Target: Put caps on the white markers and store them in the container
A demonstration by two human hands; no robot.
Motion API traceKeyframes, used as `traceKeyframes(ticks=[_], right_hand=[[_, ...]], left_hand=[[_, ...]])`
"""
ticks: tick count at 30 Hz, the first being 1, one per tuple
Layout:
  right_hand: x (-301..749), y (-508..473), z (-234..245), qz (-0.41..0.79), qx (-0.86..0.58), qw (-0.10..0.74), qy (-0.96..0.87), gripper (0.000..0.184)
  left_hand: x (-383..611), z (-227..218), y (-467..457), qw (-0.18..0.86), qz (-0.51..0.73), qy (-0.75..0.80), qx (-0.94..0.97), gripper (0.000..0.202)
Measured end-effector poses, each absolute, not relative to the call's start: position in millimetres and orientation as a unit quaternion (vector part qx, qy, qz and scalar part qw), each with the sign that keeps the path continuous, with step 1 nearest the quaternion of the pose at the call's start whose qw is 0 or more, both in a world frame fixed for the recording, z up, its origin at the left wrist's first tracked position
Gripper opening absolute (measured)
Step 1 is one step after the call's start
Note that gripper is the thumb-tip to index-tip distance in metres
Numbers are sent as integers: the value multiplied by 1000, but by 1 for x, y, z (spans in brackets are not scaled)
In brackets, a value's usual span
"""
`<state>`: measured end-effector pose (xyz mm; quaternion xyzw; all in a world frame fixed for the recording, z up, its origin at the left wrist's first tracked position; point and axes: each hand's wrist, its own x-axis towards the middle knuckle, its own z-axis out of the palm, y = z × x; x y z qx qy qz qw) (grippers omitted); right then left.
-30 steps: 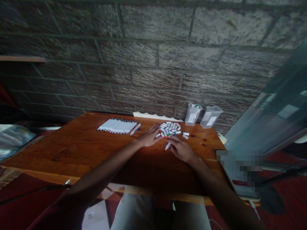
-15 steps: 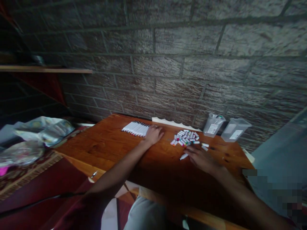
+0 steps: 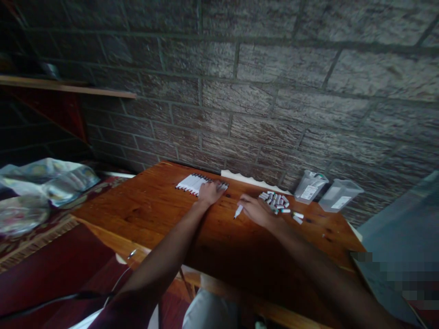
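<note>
White markers without caps [image 3: 190,183] lie side by side in a row on the wooden table [image 3: 137,201], dark ends at the back and coloured tips toward me. My left hand [image 3: 210,193] rests over the right end of that row, fingers stretched across the last markers, partly hiding them. In my right hand [image 3: 255,210] a single white marker [image 3: 238,210] is pinched, its dark tip angled down to the left just over the wood. Behind that hand a heap of short white caps [image 3: 278,201] with coloured ends is partly covered.
Two clear plastic containers [image 3: 310,187] with labels stand at the back right by the brick wall [image 3: 260,109]. A scalloped white strip [image 3: 254,180] runs along the table's back edge. Plastic bags [image 3: 51,178] lie left of the table, below a wooden shelf [image 3: 68,87].
My right hand has moved left with the marker, away from the caps toward the row. My left hand has shifted slightly left onto the row's end. The view has tilted a little.
</note>
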<state>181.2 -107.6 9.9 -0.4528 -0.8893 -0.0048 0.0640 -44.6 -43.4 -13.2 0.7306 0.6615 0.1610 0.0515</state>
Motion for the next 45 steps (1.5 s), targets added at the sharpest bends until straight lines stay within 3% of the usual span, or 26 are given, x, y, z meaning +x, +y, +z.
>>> traceKeyframes(ticks=[6,11,16,22,29,34,38,41,45], right_hand=[[154,-78,-10,24,-461,110,-880,41],[234,-106,-16,32,-505,222,-834,35],[313,-141,-19,69,-563,256,-783,30],[323,-156,-27,124,-579,310,-743,39],[339,-163,-26,247,-534,243,-771,32],[332,-161,-33,238,-554,232,-763,22],[325,-158,-36,199,-547,264,-769,13],[324,-157,-38,206,-540,303,-757,15],[321,-158,-37,213,-545,353,-730,27]], left_hand=[[-51,-14,-47,77,196,642,737,41],[-36,-18,-51,71,175,586,788,35],[-26,-20,-52,52,146,570,807,30],[-17,-19,-54,-6,116,588,801,33],[-12,-17,-59,-74,62,614,783,39],[-2,-6,-64,-71,15,625,777,38],[10,8,-60,82,63,610,786,30],[23,17,-59,326,192,523,764,34],[44,13,-68,632,338,399,572,49]])
